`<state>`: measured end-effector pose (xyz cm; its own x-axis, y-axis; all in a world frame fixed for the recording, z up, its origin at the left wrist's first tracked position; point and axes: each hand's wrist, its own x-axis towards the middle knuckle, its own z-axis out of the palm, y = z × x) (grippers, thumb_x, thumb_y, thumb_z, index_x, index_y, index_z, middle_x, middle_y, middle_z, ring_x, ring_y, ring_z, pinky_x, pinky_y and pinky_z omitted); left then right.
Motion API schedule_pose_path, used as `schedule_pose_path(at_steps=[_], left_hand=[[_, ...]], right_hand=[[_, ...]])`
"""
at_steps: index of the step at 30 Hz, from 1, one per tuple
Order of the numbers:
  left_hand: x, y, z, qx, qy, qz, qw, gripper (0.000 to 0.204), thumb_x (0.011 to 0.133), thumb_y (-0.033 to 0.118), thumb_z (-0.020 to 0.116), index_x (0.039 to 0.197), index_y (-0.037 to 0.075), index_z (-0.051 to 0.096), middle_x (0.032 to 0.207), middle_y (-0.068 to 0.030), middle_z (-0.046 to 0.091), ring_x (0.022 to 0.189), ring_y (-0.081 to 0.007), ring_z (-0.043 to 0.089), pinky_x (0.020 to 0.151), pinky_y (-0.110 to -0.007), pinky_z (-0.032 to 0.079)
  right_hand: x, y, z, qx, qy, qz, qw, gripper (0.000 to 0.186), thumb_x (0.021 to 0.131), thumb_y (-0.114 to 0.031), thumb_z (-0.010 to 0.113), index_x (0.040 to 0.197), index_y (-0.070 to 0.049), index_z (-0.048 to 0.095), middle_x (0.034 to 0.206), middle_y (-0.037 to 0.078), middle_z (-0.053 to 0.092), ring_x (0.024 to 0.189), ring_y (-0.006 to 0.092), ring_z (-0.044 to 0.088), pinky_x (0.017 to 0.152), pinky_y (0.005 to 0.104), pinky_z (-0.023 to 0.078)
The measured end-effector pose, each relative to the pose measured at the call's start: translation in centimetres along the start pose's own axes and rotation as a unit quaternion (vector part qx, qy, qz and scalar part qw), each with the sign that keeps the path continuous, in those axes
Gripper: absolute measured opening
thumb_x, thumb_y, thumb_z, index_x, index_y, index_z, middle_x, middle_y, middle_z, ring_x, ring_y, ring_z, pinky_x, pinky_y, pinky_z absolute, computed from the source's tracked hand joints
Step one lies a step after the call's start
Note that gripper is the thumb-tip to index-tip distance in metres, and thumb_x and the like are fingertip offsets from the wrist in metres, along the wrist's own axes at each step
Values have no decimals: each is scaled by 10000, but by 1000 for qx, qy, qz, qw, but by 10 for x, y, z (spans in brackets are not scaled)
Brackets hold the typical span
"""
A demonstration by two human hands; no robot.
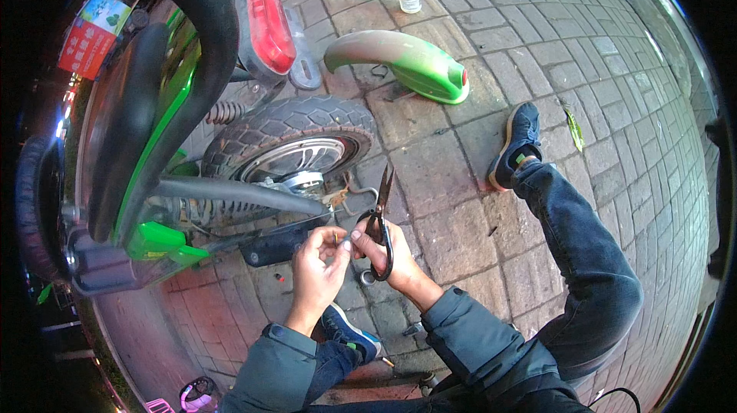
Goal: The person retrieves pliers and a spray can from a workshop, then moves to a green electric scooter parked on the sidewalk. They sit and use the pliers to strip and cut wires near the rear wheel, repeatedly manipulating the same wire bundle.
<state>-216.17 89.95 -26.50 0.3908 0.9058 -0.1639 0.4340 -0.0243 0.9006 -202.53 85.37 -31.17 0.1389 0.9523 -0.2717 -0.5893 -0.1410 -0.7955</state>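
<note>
over the brick pavement (453, 240), well in from its right edge, the right hand (404, 265) grips black-handled scissors (378, 216), likely light, stiff, best held by the loops (389, 250), while the left hand (315, 263) pinches a tiny indistinct piece (335, 239).

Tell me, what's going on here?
A person's right hand holds black-handled metal scissors, blades pointing away from the body. The left hand is close beside it, thumb near fingers; anything pinched there is too small to make out. Ahead, to the left, is a black-tyred wheel with a silver rim, and a curved green mudguard lies apart on grey paving.
</note>
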Motion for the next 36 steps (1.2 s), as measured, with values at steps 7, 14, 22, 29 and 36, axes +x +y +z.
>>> schedule_pose_path(at_steps=[7, 14, 22, 29, 36], left_hand=[[3, -1, -10, 17, -32, -48, 998, 124, 937, 89, 651, 964, -25, 608, 871, -68, 698, 806, -126, 689, 712, -253, 552], [5, 2, -12, -155, -14, -69, 985, 98, 954, 60, 619, 986, -16, 566, 904, -62, 660, 871, -106, 661, 769, -236, 540], [7, -5, -20, -75, -85, -70, 991, 121, 961, 88, 623, 998, -12, 566, 915, -67, 665, 863, -119, 661, 791, -257, 544], [7, -8, -19, -302, -37, -110, 946, 195, 1014, 177, 547, 1084, -5, 535, 1034, -108, 653, 972, -186, 664, 893, -345, 559], [6, -10, -16, 11, -75, 1, 997, 247, 901, 56, 679, 1119, -25, 597, 1012, -122, 693, 882, -184, 699, 792, -301, 564]], right_hand=[[-5, 0, 0, -36, 43, 23, 998, 183, 932, -190, 664, 934, -32, 572, 722, 16, 593, 639, 79, 553, 576, 232, 446], [-9, -4, -3, -16, 60, 25, 998, 187, 912, -183, 690, 948, -28, 593, 741, 9, 602, 662, 88, 563, 613, 245, 466], [-8, -8, 5, -97, 36, -19, 994, 176, 910, -183, 695, 929, -39, 596, 723, -21, 589, 628, 42, 519, 557, 211, 410], [-6, -7, 10, 5, 36, 59, 998, 202, 930, -222, 672, 909, -35, 598, 729, 18, 601, 643, 89, 537, 588, 245, 426], [-1, -7, 0, 35, 56, 22, 998, 216, 934, -233, 653, 901, -27, 598, 716, 23, 573, 642, 112, 526, 607, 263, 420]])
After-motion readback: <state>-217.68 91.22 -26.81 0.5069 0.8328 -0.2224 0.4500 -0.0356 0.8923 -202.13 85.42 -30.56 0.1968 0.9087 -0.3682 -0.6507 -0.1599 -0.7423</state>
